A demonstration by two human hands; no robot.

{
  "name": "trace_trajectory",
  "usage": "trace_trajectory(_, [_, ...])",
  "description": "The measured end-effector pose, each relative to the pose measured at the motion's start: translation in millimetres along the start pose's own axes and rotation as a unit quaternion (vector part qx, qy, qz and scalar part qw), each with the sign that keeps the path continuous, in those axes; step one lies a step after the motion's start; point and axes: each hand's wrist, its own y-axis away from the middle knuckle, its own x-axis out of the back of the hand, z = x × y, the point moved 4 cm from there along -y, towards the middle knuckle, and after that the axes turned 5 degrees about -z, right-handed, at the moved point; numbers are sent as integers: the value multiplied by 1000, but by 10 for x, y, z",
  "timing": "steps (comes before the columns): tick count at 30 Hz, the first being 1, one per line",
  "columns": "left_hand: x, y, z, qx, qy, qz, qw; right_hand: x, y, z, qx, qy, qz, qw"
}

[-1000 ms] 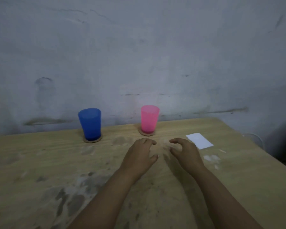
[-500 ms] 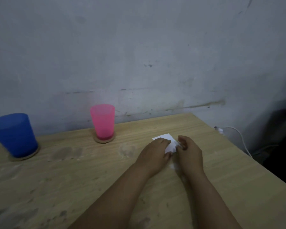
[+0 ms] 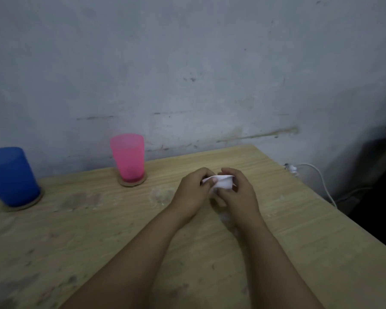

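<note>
The paper (image 3: 223, 184) is thin, matt white. The table (image 3: 98, 230) is pale grained wood, dull and stained. The pink cup (image 3: 129, 157) and blue cup (image 3: 11, 177) are smooth translucent plastic. The wall (image 3: 187, 63) is rough, scuffed plaster.

A small white paper (image 3: 222, 183) is being held between the left hand (image 3: 191, 194) and the right hand (image 3: 237, 192), pinched by both and bent upward above the wooden table (image 3: 299, 241). Farther left, a pink cup (image 3: 128, 158) and a blue cup (image 3: 10, 177) are being carried on round coasters near the wall.
</note>
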Motion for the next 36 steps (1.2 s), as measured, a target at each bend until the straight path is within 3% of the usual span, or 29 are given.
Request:
trace_trajectory(6, [636,558,258,28,107,12,994,-330,188,-239,4,-33,-129,991])
trace_trajectory(10, [1131,1122,294,44,110,57,991,-896,460,-410,19,-33,-204,978])
trace_trajectory(14, [1877,2005,342,66,78,192,976,-1837,976,-693,24,-30,-317,948])
trace_trajectory(24, [3181,3927,253,161,46,398,902,-3599,2274,-888,-22,-30,-444,895])
trace_trajectory(28, [3549,4591,144,150,53,439,884,-4147,2675,-778,-73,-63,-433,896])
trace_trajectory(31, [3734,5031,54,161,40,473,866,-4470,2868,-649,-125,-97,-382,910])
trace_trajectory(36, [4026,5661,-84,216,-117,511,824,-4815,3096,-370,-171,-86,-278,941])
